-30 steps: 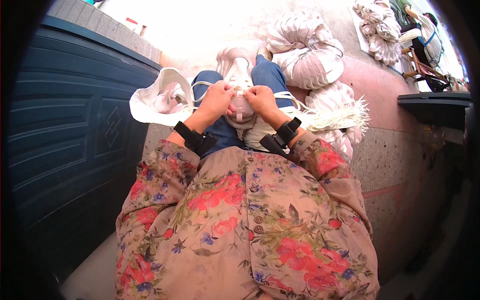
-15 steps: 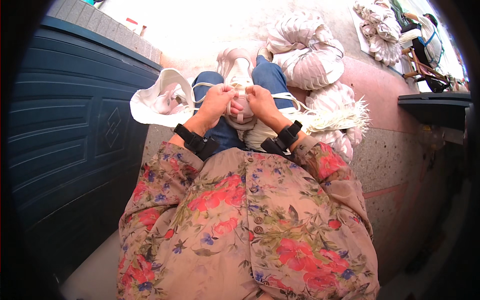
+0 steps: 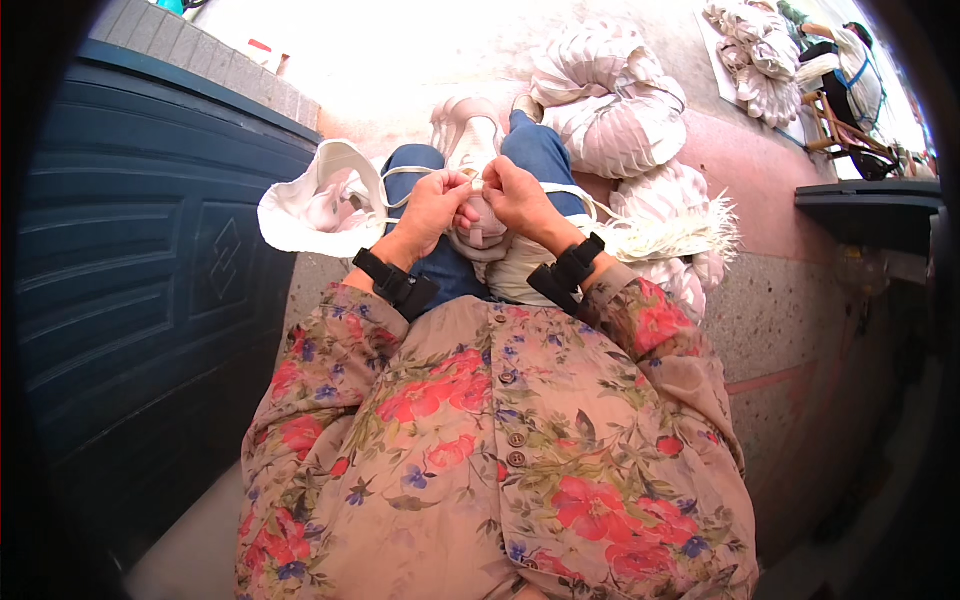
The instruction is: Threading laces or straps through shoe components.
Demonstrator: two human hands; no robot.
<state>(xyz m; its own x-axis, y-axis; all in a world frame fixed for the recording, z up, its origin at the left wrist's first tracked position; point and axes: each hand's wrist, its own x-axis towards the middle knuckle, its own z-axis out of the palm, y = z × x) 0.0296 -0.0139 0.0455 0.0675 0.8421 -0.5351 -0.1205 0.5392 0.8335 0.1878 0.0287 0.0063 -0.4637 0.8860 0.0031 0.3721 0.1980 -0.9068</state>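
Blue panelling [image 3: 120, 250] walls off the person's left side, and a white bag [image 3: 285, 222] slumps against it, its mouth open on pale pink pieces [image 3: 340, 195]. To the right, pleated bundles [image 3: 640, 130] of pale cloth lie coiled on the pink and speckled floor [image 3: 735, 165], with a cream hank [image 3: 680, 235], frayed at its tips, across the nearer one. Farther off, a co-worker [image 3: 858, 85] sits by a wooden frame [image 3: 825, 125] and another heap [image 3: 760, 75]; a dark ledge [image 3: 865, 205] juts in below them.

From where I stand, the shoe [image 3: 475, 145] lies between the person's jeans-clad knees, toe pointing away, both hands covering part of its middle. It is pale pink, rounded at the toe, with a small tab at the near end. White lace [image 3: 408, 171] bows out to either side, smooth and ribbon-like, over the denim [image 3: 540, 150].

At the shoe's middle, the left hand [image 3: 432, 208] has thumb and forefinger pinched together on the lace. The right hand [image 3: 520, 200] is bent close beside it, fingertips down at the shoe; I cannot tell whether they clamp anything. Black straps [image 3: 572, 268] circle both wrists, below the cuffs of a thin, flowered shirt [image 3: 500, 420].
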